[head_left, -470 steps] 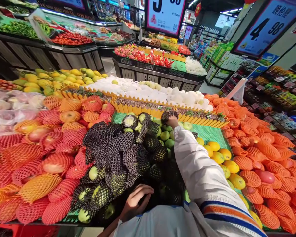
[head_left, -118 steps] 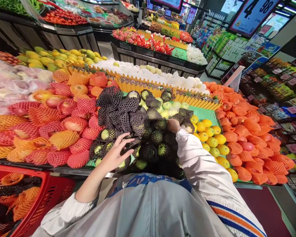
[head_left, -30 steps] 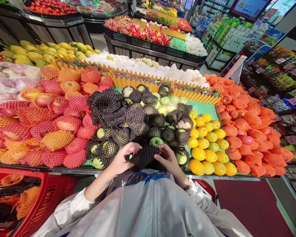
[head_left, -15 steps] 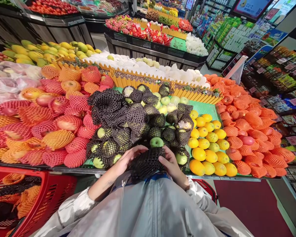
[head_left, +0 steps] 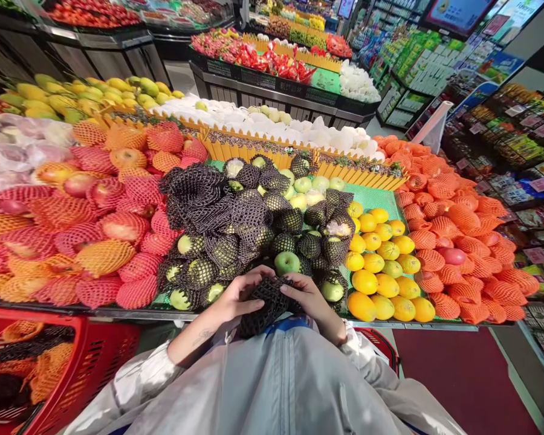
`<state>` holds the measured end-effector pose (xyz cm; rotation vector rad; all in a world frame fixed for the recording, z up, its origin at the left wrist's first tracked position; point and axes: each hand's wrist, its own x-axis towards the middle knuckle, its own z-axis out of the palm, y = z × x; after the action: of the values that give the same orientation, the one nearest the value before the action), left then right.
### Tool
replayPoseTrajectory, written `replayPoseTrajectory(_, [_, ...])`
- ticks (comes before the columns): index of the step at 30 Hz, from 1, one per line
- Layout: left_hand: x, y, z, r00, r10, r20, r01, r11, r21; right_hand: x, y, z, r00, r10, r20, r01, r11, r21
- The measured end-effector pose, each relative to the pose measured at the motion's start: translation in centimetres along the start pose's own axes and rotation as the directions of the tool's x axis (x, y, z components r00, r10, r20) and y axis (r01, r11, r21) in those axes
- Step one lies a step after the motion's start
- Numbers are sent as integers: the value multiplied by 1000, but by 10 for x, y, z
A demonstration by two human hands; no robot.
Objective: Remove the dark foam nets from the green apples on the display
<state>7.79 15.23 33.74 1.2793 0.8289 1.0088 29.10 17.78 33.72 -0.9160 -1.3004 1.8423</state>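
Close to my body, both hands grip a black foam fruit net [head_left: 266,307]. My left hand [head_left: 241,297] has its thumb on the near side of the net and its fingers behind. On the other side, my right hand [head_left: 310,297] pinches the net's upper edge between thumb and fingers. Whether anything sits inside the net I cannot tell. Just beyond my fingertips lies a bare green apple [head_left: 287,262]. Around it are several apples in black nets [head_left: 224,248], and a heap of loose black nets [head_left: 197,196] lies behind them to the left.
Red and orange netted apples [head_left: 122,226] fill the stand's left. Yellow oranges [head_left: 375,263] and orange-netted fruit [head_left: 462,229] lie to the right. A low yellow fence [head_left: 249,151] runs behind. At lower left stands a red basket [head_left: 88,350] holding used nets.
My left thumb has come forward onto the net, and both hands have gathered it into a more compact shape. The green apple stays in place.
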Motion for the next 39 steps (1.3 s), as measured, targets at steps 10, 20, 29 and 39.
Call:
replayPoseTrajectory(10, [-7, -15, 2, 965, -240, -108, 216, 956, -196, 0, -1, -6, 967, -183, -175, 191, 981, 28])
replayPoseTrajectory(20, [4, -44, 21, 875, -482, -44, 472, 870, -142, 0, 10, -20, 939, -46, -341, 120, 973, 198])
replayPoseTrajectory(29, [33, -42, 13, 924, -186, -334, 188, 982, -28, 18, 26, -39, 910, -168, -379, -2, 912, -410])
replayPoseTrajectory(39, [66, -62, 10, 914, -58, -401, 242, 872, 425, 53, 17, -51, 912, -93, -399, -304, 500, -811])
